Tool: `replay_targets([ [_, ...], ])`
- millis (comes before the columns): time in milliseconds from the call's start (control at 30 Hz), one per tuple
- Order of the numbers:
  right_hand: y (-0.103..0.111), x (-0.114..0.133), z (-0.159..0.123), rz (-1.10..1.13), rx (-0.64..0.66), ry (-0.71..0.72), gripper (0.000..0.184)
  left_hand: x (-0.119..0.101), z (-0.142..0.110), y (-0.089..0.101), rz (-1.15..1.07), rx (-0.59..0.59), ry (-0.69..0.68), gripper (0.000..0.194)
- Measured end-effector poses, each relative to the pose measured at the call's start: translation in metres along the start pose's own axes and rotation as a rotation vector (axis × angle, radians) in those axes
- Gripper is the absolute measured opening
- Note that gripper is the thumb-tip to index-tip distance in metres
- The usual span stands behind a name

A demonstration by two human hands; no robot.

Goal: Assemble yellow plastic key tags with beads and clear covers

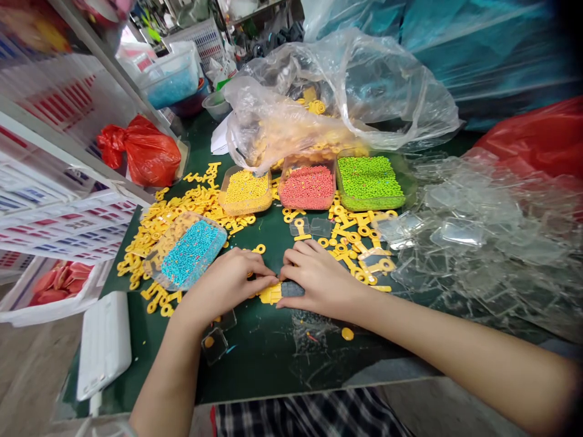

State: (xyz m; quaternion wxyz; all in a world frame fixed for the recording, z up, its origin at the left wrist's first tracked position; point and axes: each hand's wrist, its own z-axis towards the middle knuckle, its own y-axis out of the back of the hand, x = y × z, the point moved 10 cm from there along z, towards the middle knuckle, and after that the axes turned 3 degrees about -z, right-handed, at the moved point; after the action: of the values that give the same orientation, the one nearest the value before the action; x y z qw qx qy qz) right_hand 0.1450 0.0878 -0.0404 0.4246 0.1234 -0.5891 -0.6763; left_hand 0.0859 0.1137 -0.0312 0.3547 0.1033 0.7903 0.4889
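Near front of green table (255,364): left hand (223,285) and right hand (319,282) curled in, nearly meeting. Left fingertips pinch the edge of a flat yellow plastic piece (271,294); right hand presses a dark strip (292,289) lying against it. Glossy yellow key shapes (182,212) scattered behind. Blue bead tray (194,255) and green bead tray (370,182) sit close. Clear plastic squares (460,233) heaped right.

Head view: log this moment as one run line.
left hand: on yellow plastic piece | right hand: on dark grey piece | nearby: tray of blue beads
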Motion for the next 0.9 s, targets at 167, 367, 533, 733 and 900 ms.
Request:
replay_targets([
  [167,-0.001,-0.001,0.0,-0.019,0.011,-0.016,0.04,-0.005,0.002,-0.008,0.089,0.023,-0.009,0.016],
  [367,0.0,0.001,-0.001,-0.058,-0.009,-0.004,0.042,0.0,0.0,-0.011,0.025,0.034,0.023,0.017],
  [533,-0.001,0.001,-0.002,-0.051,-0.016,-0.003,0.042,-0.001,0.0,-0.01,-0.008,0.033,0.002,0.022],
  [733,-0.001,0.001,-0.002,-0.072,-0.006,0.001,0.042,0.003,-0.004,0.004,-0.105,0.008,0.01,0.03],
  [900,0.001,0.002,-0.001,-0.07,-0.009,0.017,0.041,0.008,-0.009,0.017,-0.039,-0.079,0.026,0.025],
])
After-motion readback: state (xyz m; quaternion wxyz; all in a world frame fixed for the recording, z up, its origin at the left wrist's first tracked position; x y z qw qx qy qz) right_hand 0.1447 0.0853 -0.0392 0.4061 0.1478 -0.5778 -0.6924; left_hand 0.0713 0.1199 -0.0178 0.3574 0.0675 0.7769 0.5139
